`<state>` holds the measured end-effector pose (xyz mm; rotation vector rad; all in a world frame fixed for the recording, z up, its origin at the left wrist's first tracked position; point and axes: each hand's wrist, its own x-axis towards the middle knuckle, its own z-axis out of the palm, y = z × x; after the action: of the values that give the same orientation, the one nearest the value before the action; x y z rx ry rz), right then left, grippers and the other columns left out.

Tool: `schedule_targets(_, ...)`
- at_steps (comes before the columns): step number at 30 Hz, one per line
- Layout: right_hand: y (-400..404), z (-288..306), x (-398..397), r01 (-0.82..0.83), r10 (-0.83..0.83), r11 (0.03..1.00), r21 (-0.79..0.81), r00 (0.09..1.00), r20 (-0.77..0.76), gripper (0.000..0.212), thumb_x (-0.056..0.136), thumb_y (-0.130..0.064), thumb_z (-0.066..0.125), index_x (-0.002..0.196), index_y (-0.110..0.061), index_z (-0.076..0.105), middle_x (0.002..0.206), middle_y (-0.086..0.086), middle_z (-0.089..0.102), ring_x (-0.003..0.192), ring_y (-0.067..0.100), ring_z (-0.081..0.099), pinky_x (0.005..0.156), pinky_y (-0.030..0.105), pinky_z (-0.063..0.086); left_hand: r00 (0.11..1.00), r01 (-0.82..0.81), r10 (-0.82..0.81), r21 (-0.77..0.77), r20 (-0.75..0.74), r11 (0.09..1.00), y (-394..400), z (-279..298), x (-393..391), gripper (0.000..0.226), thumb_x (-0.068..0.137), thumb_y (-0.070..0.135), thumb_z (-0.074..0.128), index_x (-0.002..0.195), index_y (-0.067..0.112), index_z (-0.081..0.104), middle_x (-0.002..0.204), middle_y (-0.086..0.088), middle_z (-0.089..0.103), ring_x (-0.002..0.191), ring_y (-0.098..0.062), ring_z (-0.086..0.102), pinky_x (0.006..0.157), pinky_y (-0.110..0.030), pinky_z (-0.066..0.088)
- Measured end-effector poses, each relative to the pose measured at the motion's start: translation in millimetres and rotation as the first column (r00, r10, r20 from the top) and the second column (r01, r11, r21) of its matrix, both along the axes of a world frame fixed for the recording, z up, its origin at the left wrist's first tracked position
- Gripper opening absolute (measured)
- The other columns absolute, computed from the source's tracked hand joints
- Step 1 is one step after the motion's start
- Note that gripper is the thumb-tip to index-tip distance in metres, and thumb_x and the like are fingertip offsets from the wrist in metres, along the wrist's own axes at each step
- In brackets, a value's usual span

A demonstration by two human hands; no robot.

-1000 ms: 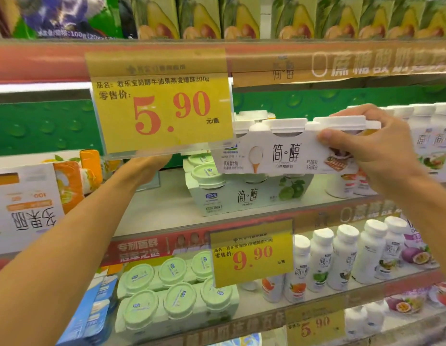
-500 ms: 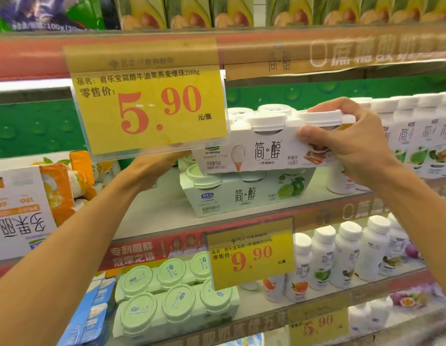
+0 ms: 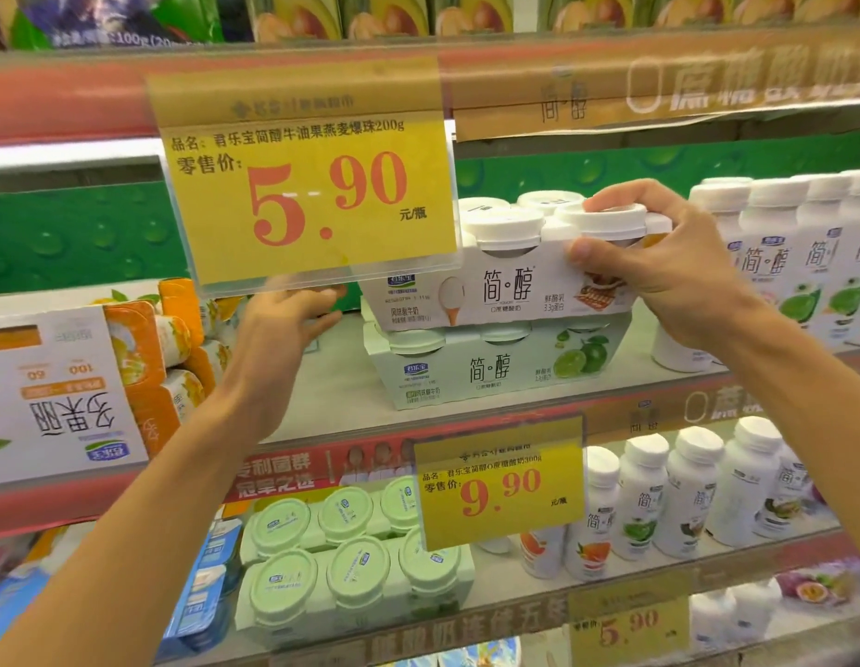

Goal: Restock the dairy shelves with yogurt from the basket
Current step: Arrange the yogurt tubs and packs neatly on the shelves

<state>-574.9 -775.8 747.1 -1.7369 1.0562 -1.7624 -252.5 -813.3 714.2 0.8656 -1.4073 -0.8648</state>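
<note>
The yogurt pack (image 3: 505,291) is a white box with round white lids on top and black writing on its front, and it sits on a green pack (image 3: 490,373) on the middle shelf (image 3: 332,377). The right hand (image 3: 669,267) grips its right end, thumb on the front and fingers over a lid. The left hand (image 3: 279,324) has loose, open fingers just under the yellow price tag (image 3: 303,185), beside the pack's left end.

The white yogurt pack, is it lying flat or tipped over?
Flat and upright: the white yogurt pack sits level atop the green lime pack, lids up, right hand gripping its end.
</note>
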Motion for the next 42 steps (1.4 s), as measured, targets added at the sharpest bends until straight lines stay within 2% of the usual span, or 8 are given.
schedule_targets(6, -2, 1, -5, 0.016, -0.015, 1.000, 0.014, 0.995, -0.100, 0.057, 0.069, -0.029, 0.079, 0.120, -0.013, 0.058, 0.091, 0.001, 0.069, 0.075, 0.008, 0.071, 0.063, 0.020, 0.057, 1.000, -0.007, 0.007, -0.057, 0.000, 0.998, 72, -9, -12, 0.053, 0.076, 0.047, 0.069, 0.125, 0.028, 0.059, 0.123, 0.008, 0.068, 0.121, -0.009, 0.060, 0.105, -0.038, 0.041)
schedule_targets(10, -4, 0, -8, 0.047, -0.045, 0.999, 0.012, 0.991, -0.127, 0.064, 0.065, -0.037, 0.082, 0.120, -0.015, 0.058, 0.094, 0.005, 0.071, 0.078, 0.014, 0.073, 0.064, 0.023, 0.059, 0.966, -0.037, 0.015, -0.080, -0.258, 0.996, 84, 14, -12, 0.023, 0.088, 0.036, 0.069, 0.100, 0.018, 0.062, 0.105, -0.004, 0.074, 0.109, -0.022, 0.068, 0.101, -0.043, 0.048)
schedule_targets(21, -3, -4, -3, 0.171, -0.177, 0.984, -0.051, 0.971, -0.162, 0.072, 0.062, -0.049, 0.083, 0.123, -0.023, 0.054, 0.117, -0.004, 0.064, 0.094, 0.007, 0.069, 0.072, 0.023, 0.060, 0.938, -0.073, 0.027, -0.120, -0.345, 0.990, 81, 16, -8, 0.018, 0.087, 0.027, 0.062, 0.080, 0.017, 0.075, 0.085, -0.009, 0.075, 0.079, -0.019, 0.071, 0.074, -0.023, 0.057)
schedule_targets(27, 5, 1, 0, 0.236, -0.248, 0.969, -0.080, 0.941, -0.229, 0.080, 0.061, -0.055, 0.081, 0.130, -0.027, 0.052, 0.117, -0.027, 0.052, 0.102, -0.021, 0.051, 0.080, 0.006, 0.048, 0.927, -0.050, 0.009, -0.099, -0.376, 0.994, 77, 15, -11, 0.022, 0.085, 0.032, 0.064, 0.090, 0.010, 0.069, 0.087, -0.010, 0.075, 0.083, -0.022, 0.071, 0.075, -0.024, 0.058)
schedule_targets(30, 8, -1, 0, 0.260, -0.269, 0.963, -0.069, 0.933, -0.238, 0.084, 0.063, -0.057, 0.079, 0.135, -0.026, 0.049, 0.128, -0.014, 0.053, 0.112, -0.007, 0.052, 0.087, 0.006, 0.046, 0.967, -0.098, 0.067, -0.119, -0.246, 0.988, 80, 6, -21, 0.041, 0.080, 0.040, 0.077, 0.111, 0.016, 0.065, 0.103, -0.002, 0.075, 0.101, -0.018, 0.070, 0.084, -0.031, 0.054)
schedule_targets(32, 10, -6, -2, 0.266, -0.270, 0.963, -0.051, 0.939, -0.214, 0.092, 0.062, -0.064, 0.078, 0.138, -0.025, 0.045, 0.134, -0.007, 0.052, 0.120, 0.008, 0.054, 0.099, 0.026, 0.050, 0.987, -0.154, 0.148, -0.116, -0.066, 0.981, 78, -3, -29, 0.055, 0.074, 0.048, 0.078, 0.121, 0.026, 0.060, 0.117, 0.007, 0.070, 0.107, -0.005, 0.066, 0.088, -0.026, 0.048)
schedule_targets(36, 12, -13, -1, 0.257, -0.253, 0.966, 0.002, 0.953, -0.166, 0.094, 0.067, -0.057, 0.079, 0.144, -0.022, 0.038, 0.116, -0.009, 0.060, 0.105, 0.006, 0.062, 0.091, 0.031, 0.056, 0.970, -0.165, 0.172, -0.053, 0.174, 0.985, 63, -16, -43, 0.079, 0.074, 0.062, 0.075, 0.142, 0.042, 0.040, 0.139, 0.018, 0.052, 0.126, -0.005, 0.050, 0.102, -0.032, 0.041)
schedule_targets(42, 5, -16, 1, 0.237, -0.227, 0.970, 0.050, 0.962, -0.149, 0.088, 0.066, -0.059, 0.076, 0.138, -0.019, 0.044, 0.111, -0.002, 0.068, 0.100, 0.008, 0.067, 0.089, 0.036, 0.058, 0.950, -0.225, 0.243, -0.110, 0.196, 0.968, 52, -21, -60, 0.052, 0.087, 0.042, 0.070, 0.135, 0.035, 0.050, 0.124, 0.018, 0.061, 0.120, 0.001, 0.053, 0.104, -0.041, 0.047)
